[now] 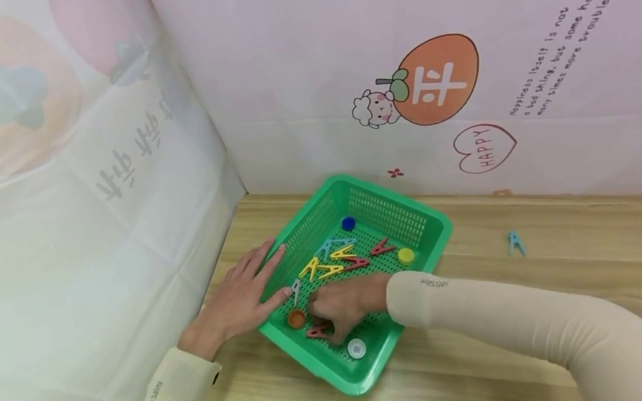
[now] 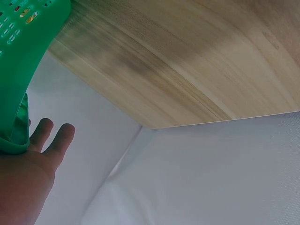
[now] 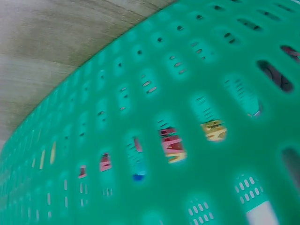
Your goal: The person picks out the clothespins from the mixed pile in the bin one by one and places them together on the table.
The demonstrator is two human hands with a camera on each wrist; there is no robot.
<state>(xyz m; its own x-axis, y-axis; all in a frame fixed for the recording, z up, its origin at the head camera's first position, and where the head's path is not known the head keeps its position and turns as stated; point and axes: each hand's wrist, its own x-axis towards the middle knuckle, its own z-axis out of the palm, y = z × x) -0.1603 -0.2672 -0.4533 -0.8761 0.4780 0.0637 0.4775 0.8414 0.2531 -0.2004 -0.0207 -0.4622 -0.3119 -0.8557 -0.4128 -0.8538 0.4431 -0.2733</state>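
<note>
A green basket (image 1: 370,379) with slotted walls stands on the wooden table. My left hand (image 1: 238,297) rests against its left rim, fingers extended and thumb over the edge; in the left wrist view, that hand (image 2: 28,173) touches the rim from outside. Inside the basket, my right hand (image 1: 346,303) has curled fingers at a red clothespin (image 1: 317,332) and appears to pinch it; the fingertips are partly hidden. An orange cap (image 1: 296,319) and a white cap (image 1: 356,348) lie close by. Basket wall (image 3: 140,117) fills the right wrist view, hiding the right hand.
Farther inside lie yellow clothespins (image 1: 330,270), red clothespins (image 1: 382,247), blue clothespins (image 1: 326,249), a grey clothespin (image 1: 296,292), a blue cap (image 1: 348,223) and a yellow cap (image 1: 405,256). A lone blue clothespin (image 1: 515,243) lies on the table to the right. Printed cloth walls (image 1: 289,91) border the table.
</note>
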